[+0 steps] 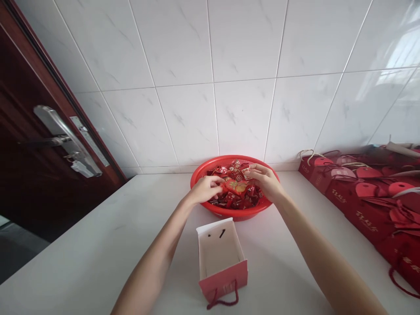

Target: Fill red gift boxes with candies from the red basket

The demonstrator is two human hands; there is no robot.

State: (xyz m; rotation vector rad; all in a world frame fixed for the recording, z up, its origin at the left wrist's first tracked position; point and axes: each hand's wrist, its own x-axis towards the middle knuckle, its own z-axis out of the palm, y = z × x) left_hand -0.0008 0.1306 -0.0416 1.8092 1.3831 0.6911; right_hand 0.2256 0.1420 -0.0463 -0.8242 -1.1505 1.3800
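Note:
A red plastic basket (234,212) full of small red wrapped packets (244,202) stands near the wall. Over its left side is my left hand (206,190), fingers curled at a red and orange packet (236,187). My right hand (264,178) reaches over the right side, thumb and fingers closed at a small packet near the back; what it grips is too small to name. In front of the basket sits an open pink box (225,279) with a dark red cord handle and a pale inside.
Several red gift bags (354,210) with cord handles line the right side of the white table (114,245). White tiles rise behind it. At the left is a dark red door (29,144) with a metal handle and keys.

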